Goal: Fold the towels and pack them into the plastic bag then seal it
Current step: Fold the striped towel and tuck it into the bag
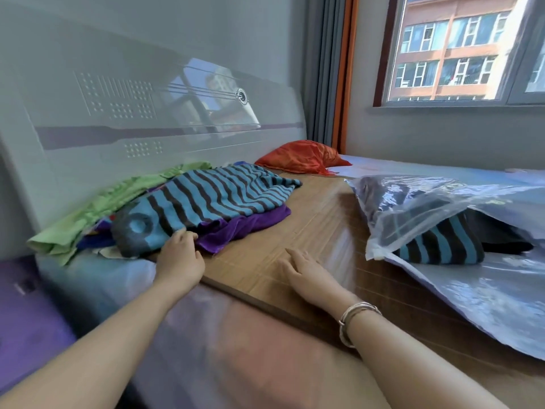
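A blue and black striped towel (212, 199) lies on top of a heap on the bed's left side, over a purple towel (247, 225) and a green cloth (97, 208). My left hand (180, 255) touches the striped towel's near edge, its fingertips curled at the fabric. My right hand (306, 273) lies flat with straight fingers on the bamboo mat (318, 219), holding nothing. On the right lies the clear plastic bag (442, 208), its mouth open toward me. A folded striped towel (442, 246) sticks out of it, with darker cloth deeper inside.
A glossy white headboard (132, 119) stands behind the heap. An orange pillow (300, 156) lies at the far end of the bed. A window (460, 48) and grey curtains (324, 69) are at the back right. A purple mat (26, 320) covers the floor on the left.
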Demonstrator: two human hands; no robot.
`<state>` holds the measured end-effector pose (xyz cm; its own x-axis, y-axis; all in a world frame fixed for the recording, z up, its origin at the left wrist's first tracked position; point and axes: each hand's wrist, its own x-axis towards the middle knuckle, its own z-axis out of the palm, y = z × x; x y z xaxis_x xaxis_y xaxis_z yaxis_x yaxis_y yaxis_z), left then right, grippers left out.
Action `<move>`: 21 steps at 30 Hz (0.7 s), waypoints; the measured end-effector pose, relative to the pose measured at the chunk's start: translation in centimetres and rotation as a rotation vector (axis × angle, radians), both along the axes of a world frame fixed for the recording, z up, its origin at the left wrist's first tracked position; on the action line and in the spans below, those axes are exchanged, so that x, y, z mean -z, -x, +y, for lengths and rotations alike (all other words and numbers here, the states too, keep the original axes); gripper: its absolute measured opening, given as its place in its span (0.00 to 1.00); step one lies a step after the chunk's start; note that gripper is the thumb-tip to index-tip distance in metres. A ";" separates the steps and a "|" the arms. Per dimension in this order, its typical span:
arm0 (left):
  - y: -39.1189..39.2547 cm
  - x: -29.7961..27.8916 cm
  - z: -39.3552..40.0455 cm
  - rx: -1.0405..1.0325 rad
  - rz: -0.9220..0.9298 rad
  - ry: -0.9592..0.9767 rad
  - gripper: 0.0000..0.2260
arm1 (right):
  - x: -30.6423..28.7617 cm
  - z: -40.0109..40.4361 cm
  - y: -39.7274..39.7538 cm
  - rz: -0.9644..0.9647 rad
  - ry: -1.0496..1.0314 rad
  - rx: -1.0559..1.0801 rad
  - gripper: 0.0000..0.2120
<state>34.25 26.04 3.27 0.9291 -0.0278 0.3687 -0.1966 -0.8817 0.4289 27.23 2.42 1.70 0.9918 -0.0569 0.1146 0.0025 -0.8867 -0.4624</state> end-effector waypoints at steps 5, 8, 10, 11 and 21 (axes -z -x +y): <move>-3.8 1.4 1.7 -0.186 0.162 -0.199 0.17 | 1.5 -2.1 -2.8 0.024 0.194 -0.015 0.24; -4.6 2.0 2.2 -0.229 0.193 -0.212 0.19 | 1.8 -2.2 -3.1 0.025 0.197 -0.025 0.24; -4.7 2.3 2.1 -0.232 0.161 -0.227 0.19 | 1.9 -2.4 -3.0 0.024 0.191 -0.029 0.24; -4.6 2.2 2.1 -0.231 0.157 -0.227 0.19 | 1.9 -2.4 -3.0 0.023 0.187 -0.031 0.24; -4.5 1.9 2.2 -0.271 0.320 -0.237 0.21 | 1.8 -2.1 -2.2 0.029 0.193 -0.030 0.25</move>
<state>38.73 28.26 1.34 0.9802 0.1827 0.0761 0.1632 -0.9637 0.2115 29.44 0.28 -0.07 0.9957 -0.0068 0.0919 0.0197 -0.9586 -0.2840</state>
